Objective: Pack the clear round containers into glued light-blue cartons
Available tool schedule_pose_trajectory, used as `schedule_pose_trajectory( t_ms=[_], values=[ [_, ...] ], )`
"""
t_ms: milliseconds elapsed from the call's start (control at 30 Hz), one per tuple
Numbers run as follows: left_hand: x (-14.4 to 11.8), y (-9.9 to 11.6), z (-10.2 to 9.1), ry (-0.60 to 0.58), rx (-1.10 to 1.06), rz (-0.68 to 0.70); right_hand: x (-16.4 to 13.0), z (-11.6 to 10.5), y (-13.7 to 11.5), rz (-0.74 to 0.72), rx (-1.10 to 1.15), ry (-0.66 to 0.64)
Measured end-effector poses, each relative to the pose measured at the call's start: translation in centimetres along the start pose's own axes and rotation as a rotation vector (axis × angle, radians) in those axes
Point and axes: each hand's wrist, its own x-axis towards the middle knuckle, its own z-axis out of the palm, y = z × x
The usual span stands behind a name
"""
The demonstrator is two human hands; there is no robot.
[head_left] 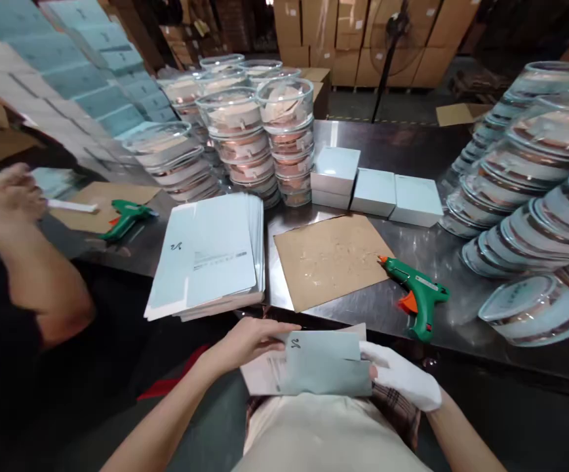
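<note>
A partly folded light-blue box blank (326, 367) with a small black mark is held against my body, just below the table edge. My bare left hand (250, 341) grips its left side, the fingers reaching along the upper edge. On the other side my right hand (402, 377), in a white glove, holds the right end; part of its fingers is hidden behind the card. Straight ahead on the table lies a stack of flat light-blue blanks (210, 255). A green glue gun (419, 295) with an orange trigger rests to the right, its nozzle over a glue-spotted cardboard sheet (331, 259).
Folded light-blue boxes (375, 190) sit behind the cardboard sheet. Clear round containers stand stacked at centre back (245, 144) and at right (535, 196). At left, a co-worker's arm (43, 262) is near a second green glue gun (127, 219). A fan (395, 26) stands beyond the table.
</note>
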Motion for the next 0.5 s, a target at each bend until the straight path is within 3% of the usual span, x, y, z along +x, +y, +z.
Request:
schedule_pose_trajectory(
  t_ms=[100,200,333,400,500],
  values=[
    [0.4,-0.1,1.5,0.024,0.228,0.029,1.7,0.9,2.0,0.099,0.161,-0.053],
    [0.7,0.3,4.6,0.038,0.359,0.0,2.9,1.3,3.7,0.115,0.263,-0.06],
    [-0.9,0.3,7.8,-0.139,0.192,-0.041,1.2,0.6,4.5,0.025,0.18,-0.223],
    [-2.6,-0.3,8.0,-0.14,0.055,-0.097,-1.1,0.3,5.0,-0.019,0.041,-0.057],
    [-4.9,-1.0,7.5,0.17,-0.031,-0.189,-4.1,0.8,6.4,-0.123,-0.08,0.561]
  ],
)
